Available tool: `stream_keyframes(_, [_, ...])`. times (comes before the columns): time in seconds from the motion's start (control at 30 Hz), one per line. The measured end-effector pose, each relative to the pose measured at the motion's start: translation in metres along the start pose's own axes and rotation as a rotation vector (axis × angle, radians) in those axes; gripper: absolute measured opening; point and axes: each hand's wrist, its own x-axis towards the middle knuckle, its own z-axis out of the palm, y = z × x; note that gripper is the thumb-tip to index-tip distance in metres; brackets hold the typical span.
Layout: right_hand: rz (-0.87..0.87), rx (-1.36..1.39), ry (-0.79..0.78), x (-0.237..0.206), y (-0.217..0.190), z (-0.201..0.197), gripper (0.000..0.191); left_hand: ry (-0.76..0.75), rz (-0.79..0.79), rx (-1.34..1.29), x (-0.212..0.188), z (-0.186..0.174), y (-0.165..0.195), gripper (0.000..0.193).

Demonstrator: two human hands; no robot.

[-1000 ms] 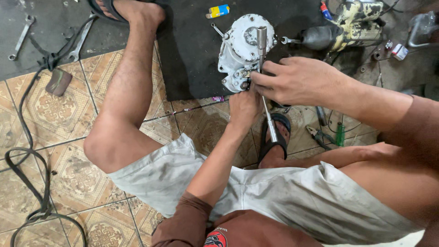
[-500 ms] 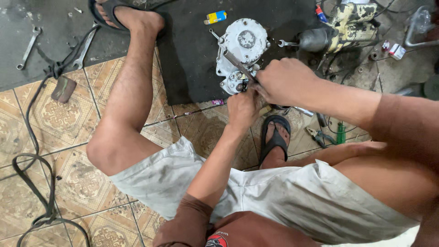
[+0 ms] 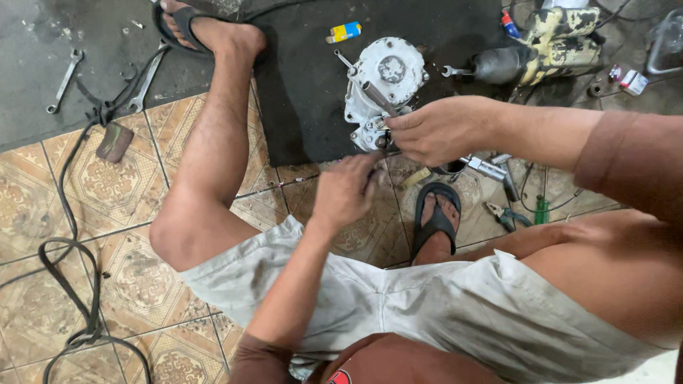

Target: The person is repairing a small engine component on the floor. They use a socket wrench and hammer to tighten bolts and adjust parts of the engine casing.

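The right hand (image 3: 445,129) is curled shut around the handle of a metal ratchet tool (image 3: 380,99), whose shaft slants up and to the left across the face of a white metal engine part (image 3: 388,82). Its fingertips meet the tool at the near edge of that part. The left hand (image 3: 346,190) sits just nearer, fingers loosely bent and pressed together, with the fingertips pointing up toward the lower end of the engine part; motion blur hides whether it pinches anything.

The engine part stands on a dark rubber mat (image 3: 306,107) laid on the floor, well to the far side of the person's lap. A small yellow and blue object (image 3: 344,32) lies on the mat at the far left of the part. To the right of the part lies a worn yellow power tool (image 3: 548,46) with a grey nose, and further right a small red and white box (image 3: 629,80).

Near the right wrist, sockets and a metal extension (image 3: 491,169) lie on the tiled floor (image 3: 92,185), with a green-handled screwdriver (image 3: 542,208) and pliers (image 3: 504,215) beside them. A sandalled foot (image 3: 435,217) rests between the tools and the left hand. Far left, two spanners (image 3: 64,80) lie on grey concrete, and a black cable (image 3: 67,270) loops over the tiles
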Motion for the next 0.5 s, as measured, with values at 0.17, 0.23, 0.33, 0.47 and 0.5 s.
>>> stream_keyframes(0.17, [-0.095,-0.028,-0.223,0.006,-0.004,0.007,0.022,-0.033,0.120,0.162,0.042,-0.078,-0.047,0.083])
stream_keyframes(0.23, [-0.112,-0.013,-0.251,0.009,-0.003,0.008,0.018,-0.140,0.168,0.087,0.079,-0.080,-0.063,0.119])
stream_keyframes(0.33, [-0.133,0.037,-0.242,0.011,-0.001,0.009,0.013,-0.248,0.196,-0.245,0.107,-0.052,-0.073,0.151])
stream_keyframes(0.47, [-0.138,0.130,-0.261,0.014,-0.005,0.015,0.017,-0.125,0.048,-0.277,0.067,-0.008,-0.069,0.159])
stream_keyframes(0.5, [-0.107,0.142,-0.234,0.016,-0.007,0.017,0.018,-0.051,-0.001,-0.233,0.051,0.000,-0.066,0.158])
